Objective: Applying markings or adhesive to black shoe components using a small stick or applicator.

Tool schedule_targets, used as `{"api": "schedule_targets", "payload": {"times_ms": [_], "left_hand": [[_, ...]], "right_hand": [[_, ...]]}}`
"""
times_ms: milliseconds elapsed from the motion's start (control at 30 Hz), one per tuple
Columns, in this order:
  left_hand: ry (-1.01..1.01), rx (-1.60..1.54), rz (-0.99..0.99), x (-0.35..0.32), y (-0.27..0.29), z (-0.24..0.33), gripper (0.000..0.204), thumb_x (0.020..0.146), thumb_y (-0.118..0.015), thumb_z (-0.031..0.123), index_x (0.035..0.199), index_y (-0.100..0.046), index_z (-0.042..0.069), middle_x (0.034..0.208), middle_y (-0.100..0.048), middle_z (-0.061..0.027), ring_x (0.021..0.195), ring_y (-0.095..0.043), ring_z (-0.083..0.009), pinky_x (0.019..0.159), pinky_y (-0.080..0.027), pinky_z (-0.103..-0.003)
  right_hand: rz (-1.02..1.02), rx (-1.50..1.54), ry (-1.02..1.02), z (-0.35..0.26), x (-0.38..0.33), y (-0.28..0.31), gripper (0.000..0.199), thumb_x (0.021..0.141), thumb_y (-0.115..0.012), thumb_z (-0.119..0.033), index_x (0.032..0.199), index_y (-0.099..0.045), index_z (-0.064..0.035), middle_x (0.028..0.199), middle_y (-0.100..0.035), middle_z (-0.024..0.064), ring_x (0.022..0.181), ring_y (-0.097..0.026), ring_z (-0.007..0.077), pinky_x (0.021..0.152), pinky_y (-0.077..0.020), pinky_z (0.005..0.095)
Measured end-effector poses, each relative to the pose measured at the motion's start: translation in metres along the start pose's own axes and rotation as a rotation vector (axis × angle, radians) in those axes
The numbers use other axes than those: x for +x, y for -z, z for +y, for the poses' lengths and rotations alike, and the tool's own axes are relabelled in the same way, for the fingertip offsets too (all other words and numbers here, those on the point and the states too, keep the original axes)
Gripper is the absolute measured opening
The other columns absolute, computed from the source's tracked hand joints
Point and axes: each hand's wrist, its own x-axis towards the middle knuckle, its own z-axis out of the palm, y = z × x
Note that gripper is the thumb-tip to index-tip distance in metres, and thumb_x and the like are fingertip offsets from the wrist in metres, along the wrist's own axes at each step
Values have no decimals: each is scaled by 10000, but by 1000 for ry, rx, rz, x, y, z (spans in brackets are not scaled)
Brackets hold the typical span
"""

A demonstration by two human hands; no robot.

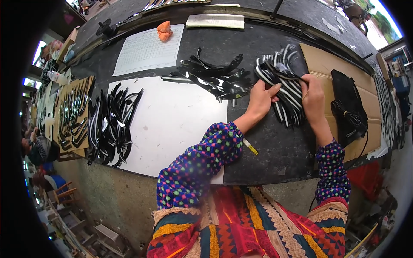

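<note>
A bundle of curved black strips with white stripes [287, 93] lies on the dark tabletop in front of me, fanned out at its far end. At its left side my left hand [260, 102] is closed, thumb and fingers pinching the strips. My right hand [312, 95] grips the bundle's right edge, fingers curled over it. Just left of it is a loose heap of similar shiny black strips [217, 79], partly on a white sheet [176, 124]. Another pile of black strips [112, 124] covers that sheet's left edge.
Beyond the sheet lie a printed grid form [144, 53] with a crumpled orange piece [164, 31] and a paper pad [215, 21]. On the right, flat cardboard [320, 64] carries a black flat object with a coiled cable [347, 105]. A cardboard with metallic strips [73, 107] stands left.
</note>
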Motion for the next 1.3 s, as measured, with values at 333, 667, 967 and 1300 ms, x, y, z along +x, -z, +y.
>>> {"api": "schedule_targets", "payload": {"times_ms": [333,667,967,1300], "left_hand": [[-40,38,-17,-1,0,-7,248,964,-636,180,1081,-564,-27,835,-653,-56,664,-603,-112,613,-512,-279],[-72,55,4,1,-5,-11,376,964,-619,167,1265,-497,-21,906,-653,-87,712,-607,-142,624,-523,-300],[-26,43,30,-2,-6,-8,297,963,-639,186,1150,-538,-21,960,-674,-102,773,-637,-146,638,-537,-303],[28,372,-639,-193,115,54,258,990,-611,256,1062,-672,16,925,-684,-69,882,-630,-141,837,-494,-304]], "right_hand": [[-361,203,-305,3,20,10,411,817,-795,-244,1052,-617,42,894,-660,233,838,-652,360,741,-493,400],[-109,660,-599,17,48,47,216,948,-670,-187,1013,-640,17,886,-728,78,752,-662,115,680,-513,246],[-101,600,-497,7,110,168,285,956,-690,-204,1153,-641,-4,919,-714,60,749,-651,91,687,-523,205],[-771,632,271,-214,51,45,344,915,-671,-168,1177,-585,38,968,-684,109,761,-670,190,671,-525,259]]}}
